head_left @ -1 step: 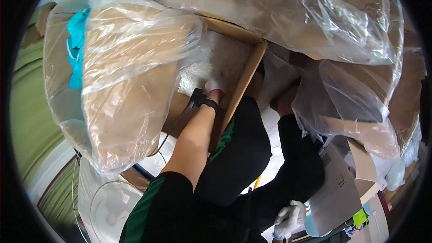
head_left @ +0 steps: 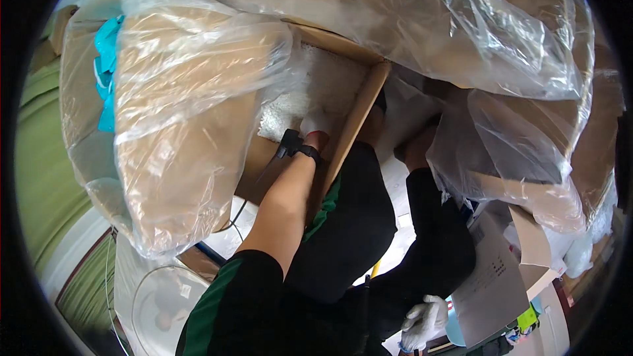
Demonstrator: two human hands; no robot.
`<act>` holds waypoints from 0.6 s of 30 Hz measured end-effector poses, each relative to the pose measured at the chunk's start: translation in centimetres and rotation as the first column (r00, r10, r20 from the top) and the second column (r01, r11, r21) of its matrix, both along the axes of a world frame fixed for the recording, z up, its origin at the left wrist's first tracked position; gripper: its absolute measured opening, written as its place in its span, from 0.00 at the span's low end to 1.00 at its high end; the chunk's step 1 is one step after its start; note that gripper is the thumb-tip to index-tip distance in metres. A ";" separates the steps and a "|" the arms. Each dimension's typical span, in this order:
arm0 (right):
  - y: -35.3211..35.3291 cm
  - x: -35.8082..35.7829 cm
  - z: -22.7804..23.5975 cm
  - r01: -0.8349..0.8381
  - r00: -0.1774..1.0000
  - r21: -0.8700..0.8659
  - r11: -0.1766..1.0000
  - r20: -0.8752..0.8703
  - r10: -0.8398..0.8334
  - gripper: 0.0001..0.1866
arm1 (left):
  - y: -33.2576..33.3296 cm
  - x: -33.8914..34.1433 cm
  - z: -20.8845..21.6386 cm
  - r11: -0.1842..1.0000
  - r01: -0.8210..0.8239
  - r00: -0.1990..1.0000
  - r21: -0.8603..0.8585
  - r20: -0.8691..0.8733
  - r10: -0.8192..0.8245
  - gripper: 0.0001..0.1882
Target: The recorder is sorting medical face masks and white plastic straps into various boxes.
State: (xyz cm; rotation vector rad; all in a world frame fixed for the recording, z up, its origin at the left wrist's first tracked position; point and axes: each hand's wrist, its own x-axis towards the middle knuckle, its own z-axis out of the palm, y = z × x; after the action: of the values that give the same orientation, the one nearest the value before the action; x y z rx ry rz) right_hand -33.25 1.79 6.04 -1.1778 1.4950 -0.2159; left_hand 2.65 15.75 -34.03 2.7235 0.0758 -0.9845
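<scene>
My left hand point(head_left: 316, 122), in a white glove with a red cuff edge, reaches down into a cardboard box point(head_left: 359, 118). It touches or hovers just over white, grainy material point(head_left: 330, 69) at the bottom; its fingers blend into the white and cannot be made out. A black device on a strap point(head_left: 290, 145) sits round that wrist, with a cable running from it. Down by my right thigh, my right hand point(head_left: 424, 322), also white-gloved, rests with loosely bent fingers a little apart. Nothing shows in it.
Clear plastic film drapes over the box's left flap point(head_left: 191, 118) and the large cardboard at the back point(head_left: 369, 0). Turquoise cloth or plastic point(head_left: 107, 72) hangs at the left. An open carton point(head_left: 491, 277) stands right of my legs, and a clear round container point(head_left: 165, 300) lies lower left.
The view has shifted very slightly, with the left flap and its film appearing a touch further left. Both hands stay in place.
</scene>
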 end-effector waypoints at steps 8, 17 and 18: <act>-0.2 3.6 1.0 -0.092 0.996 0.020 0.996 -0.015 0.093 0.18 | 5.2 1.6 -5.3 0.972 -0.163 0.974 -0.171 0.126 0.186 0.14; 1.5 2.6 1.2 -0.084 0.996 -0.017 0.996 0.025 0.084 0.14 | -2.1 0.1 19.1 0.014 -0.869 0.376 -0.494 -0.642 0.669 0.11; 1.7 3.0 1.7 -0.105 0.994 -0.001 0.994 0.006 0.105 0.13 | -1.5 -0.3 22.5 -0.136 -0.827 0.383 -0.545 -0.724 0.574 0.10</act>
State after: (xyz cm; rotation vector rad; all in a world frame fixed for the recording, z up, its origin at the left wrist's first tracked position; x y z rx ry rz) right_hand -30.25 3.53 7.69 -1.2517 1.4231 -0.1481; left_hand 2.33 14.27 -11.54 1.0593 0.7899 -0.6083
